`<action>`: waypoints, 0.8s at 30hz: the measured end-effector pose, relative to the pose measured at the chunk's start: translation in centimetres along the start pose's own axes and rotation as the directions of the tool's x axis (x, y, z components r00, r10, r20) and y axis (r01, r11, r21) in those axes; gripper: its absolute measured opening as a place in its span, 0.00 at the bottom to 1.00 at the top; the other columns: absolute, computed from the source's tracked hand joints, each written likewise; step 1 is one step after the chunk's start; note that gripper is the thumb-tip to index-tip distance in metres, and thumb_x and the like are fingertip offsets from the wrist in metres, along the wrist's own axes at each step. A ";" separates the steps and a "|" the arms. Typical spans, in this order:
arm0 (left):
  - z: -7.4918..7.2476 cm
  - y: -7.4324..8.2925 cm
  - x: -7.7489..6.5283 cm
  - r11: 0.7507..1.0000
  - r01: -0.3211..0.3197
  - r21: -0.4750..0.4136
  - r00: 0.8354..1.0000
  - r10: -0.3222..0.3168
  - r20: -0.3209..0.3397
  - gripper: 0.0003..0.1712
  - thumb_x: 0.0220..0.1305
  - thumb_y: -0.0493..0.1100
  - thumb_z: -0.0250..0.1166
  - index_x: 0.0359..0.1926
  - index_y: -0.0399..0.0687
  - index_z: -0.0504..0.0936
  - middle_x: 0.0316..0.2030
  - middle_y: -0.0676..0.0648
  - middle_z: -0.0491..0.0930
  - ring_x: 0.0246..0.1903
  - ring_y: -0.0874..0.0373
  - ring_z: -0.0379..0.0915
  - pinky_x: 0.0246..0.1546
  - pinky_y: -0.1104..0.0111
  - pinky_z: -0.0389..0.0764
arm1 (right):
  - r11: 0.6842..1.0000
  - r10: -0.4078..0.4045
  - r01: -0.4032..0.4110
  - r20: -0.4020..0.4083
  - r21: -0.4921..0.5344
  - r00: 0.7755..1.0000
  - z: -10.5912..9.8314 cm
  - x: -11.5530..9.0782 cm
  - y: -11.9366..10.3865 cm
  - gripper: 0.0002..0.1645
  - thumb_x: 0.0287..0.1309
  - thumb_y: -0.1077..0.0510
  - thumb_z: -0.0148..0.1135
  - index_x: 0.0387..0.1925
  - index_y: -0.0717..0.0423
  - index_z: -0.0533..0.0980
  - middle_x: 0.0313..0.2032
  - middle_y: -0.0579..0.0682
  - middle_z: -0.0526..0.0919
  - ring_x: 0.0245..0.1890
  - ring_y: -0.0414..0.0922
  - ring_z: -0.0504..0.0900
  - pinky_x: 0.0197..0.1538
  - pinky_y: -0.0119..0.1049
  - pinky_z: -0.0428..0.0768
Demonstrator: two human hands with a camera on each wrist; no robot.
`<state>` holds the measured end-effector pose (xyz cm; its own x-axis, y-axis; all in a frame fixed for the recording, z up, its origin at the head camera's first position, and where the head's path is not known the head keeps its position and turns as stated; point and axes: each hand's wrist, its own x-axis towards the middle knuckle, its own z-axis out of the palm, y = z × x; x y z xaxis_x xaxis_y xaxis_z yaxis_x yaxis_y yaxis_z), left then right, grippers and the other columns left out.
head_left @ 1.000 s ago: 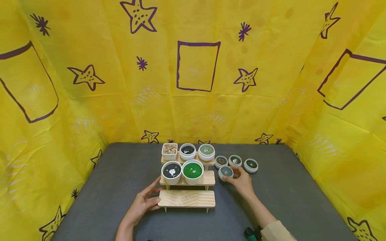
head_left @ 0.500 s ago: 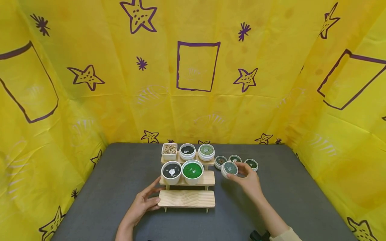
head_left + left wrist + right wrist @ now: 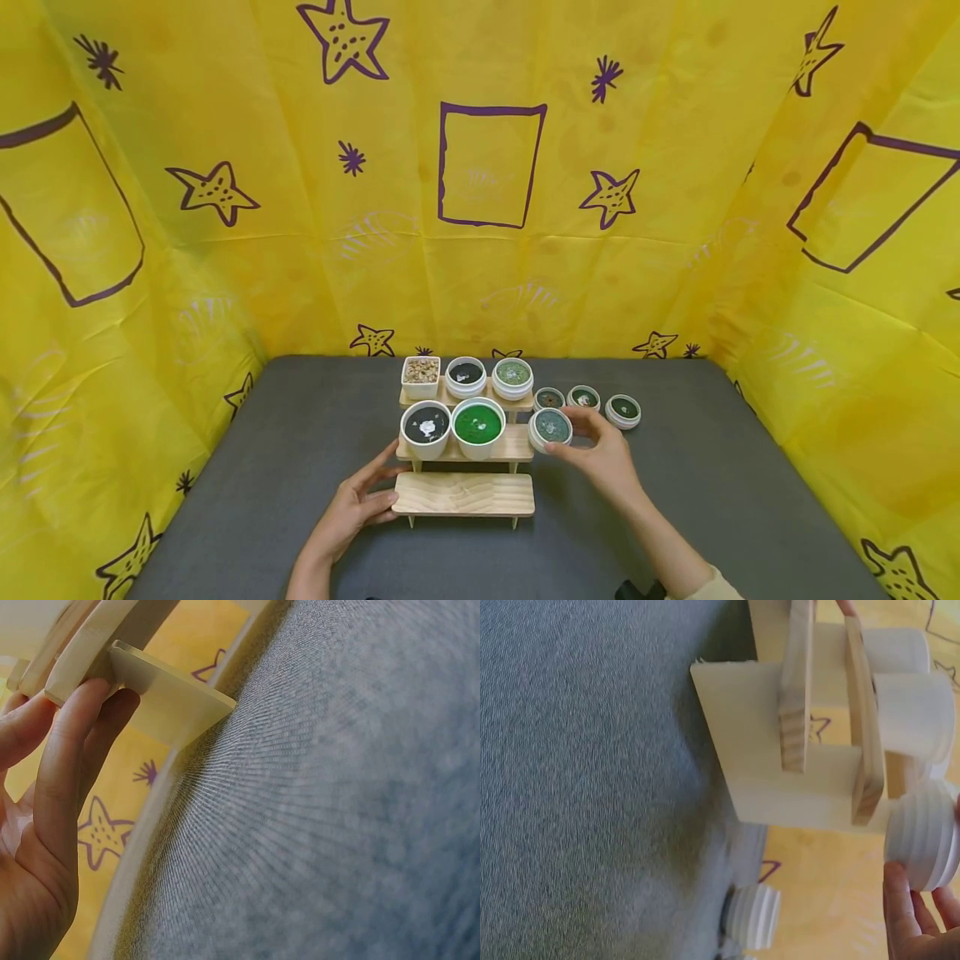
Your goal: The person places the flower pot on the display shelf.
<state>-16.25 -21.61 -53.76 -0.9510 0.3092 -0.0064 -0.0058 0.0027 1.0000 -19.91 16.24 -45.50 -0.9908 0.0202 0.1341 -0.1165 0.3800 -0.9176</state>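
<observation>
A three-tier wooden display stand [image 3: 465, 493] stands on the dark table. My left hand [image 3: 352, 504] grips the left end of its lowest shelf; in the left wrist view, thumb and fingers lie around the board's edge [image 3: 75, 675]. Between thumb and fingers, my right hand [image 3: 603, 457] pinches a small ribbed white cup [image 3: 552, 427] with a grey-green surface. It is held up at the right end of the middle shelf, overlapping that end in the head view. On this shelf sit a dark-topped white cup [image 3: 427, 427] and a bright green one [image 3: 478, 423].
On the top shelf stand a square cup of gravel-like bits [image 3: 422, 375], a dark-topped cup [image 3: 466, 375] and a pale green one [image 3: 513, 375]. Three small cups, including the rightmost cup [image 3: 623, 410], stand on the table right of the stand. Yellow patterned cloth [image 3: 480, 275] encloses the table.
My right hand has lifted the grey-green cup off the table and brought it left to the middle shelf's right end. The left hand has stayed on the stand.
</observation>
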 end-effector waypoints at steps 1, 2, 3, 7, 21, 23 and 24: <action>0.0 0.0 0.0 1.000 0.003 0.001 1.000 -0.003 -0.001 0.43 0.68 0.36 0.61 0.78 0.54 0.51 0.63 0.35 0.68 0.46 0.65 0.83 0.38 0.69 0.87 | 1.000 0.002 -0.002 0.008 0.014 1.000 0.2 0.0 0.0 0.34 0.40 0.57 0.82 0.53 0.52 0.79 0.48 0.53 0.84 0.44 0.37 0.81 0.44 0.26 0.82; 0.0 0.0 0.0 1.000 0.006 0.002 1.000 -0.006 -0.002 0.43 0.68 0.36 0.61 0.78 0.54 0.51 0.62 0.38 0.69 0.46 0.65 0.83 0.38 0.69 0.87 | 1.000 0.006 -0.007 0.015 0.023 1.000 0.4 0.0 0.0 0.35 0.39 0.57 0.82 0.54 0.52 0.79 0.48 0.53 0.84 0.44 0.37 0.81 0.44 0.26 0.83; 0.0 0.0 0.0 1.000 0.005 0.003 1.000 -0.005 -0.003 0.43 0.68 0.36 0.61 0.78 0.54 0.51 0.61 0.40 0.70 0.46 0.65 0.83 0.38 0.69 0.87 | 0.999 0.008 -0.009 0.022 0.034 1.000 0.6 -0.1 0.0 0.35 0.39 0.58 0.82 0.54 0.52 0.79 0.48 0.53 0.84 0.44 0.36 0.81 0.44 0.26 0.83; 0.0 0.0 0.0 1.000 0.001 0.007 1.000 -0.001 -0.007 0.43 0.68 0.36 0.61 0.78 0.53 0.51 0.61 0.40 0.70 0.46 0.65 0.82 0.37 0.70 0.86 | 0.999 0.006 -0.008 0.041 0.051 0.999 1.2 -0.1 -0.2 0.36 0.38 0.59 0.82 0.53 0.52 0.79 0.48 0.53 0.85 0.44 0.37 0.81 0.44 0.26 0.83; 0.2 0.2 0.0 1.000 0.011 0.012 1.000 -0.011 -0.007 0.44 0.68 0.37 0.62 0.78 0.54 0.51 0.66 0.21 0.58 0.45 0.65 0.83 0.36 0.70 0.86 | 0.998 -0.021 0.017 0.065 0.068 0.998 2.5 0.2 -0.7 0.35 0.37 0.59 0.82 0.52 0.50 0.80 0.45 0.52 0.86 0.45 0.41 0.82 0.45 0.30 0.85; 0.2 0.2 0.0 1.000 0.014 0.014 1.000 -0.014 -0.008 0.44 0.68 0.37 0.62 0.78 0.54 0.51 0.66 0.22 0.59 0.45 0.65 0.83 0.36 0.70 0.86 | 0.997 -0.027 0.022 0.071 0.073 0.997 2.6 0.2 -0.8 0.35 0.38 0.58 0.82 0.53 0.49 0.80 0.45 0.52 0.86 0.45 0.41 0.82 0.44 0.28 0.84; 0.2 0.2 0.1 1.000 0.013 0.016 1.000 -0.013 -0.008 0.43 0.68 0.37 0.62 0.78 0.54 0.51 0.65 0.22 0.60 0.45 0.65 0.83 0.37 0.69 0.86 | 0.997 -0.031 0.025 0.074 0.076 0.997 2.7 0.2 -0.8 0.34 0.38 0.58 0.82 0.53 0.49 0.80 0.45 0.53 0.86 0.45 0.42 0.82 0.44 0.28 0.84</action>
<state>-16.25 -21.43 -53.60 -0.9533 0.3015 -0.0196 -0.0137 0.0216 0.9997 -20.22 13.46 -45.78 -0.9891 -0.0605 0.1340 -0.1462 0.3090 -0.9398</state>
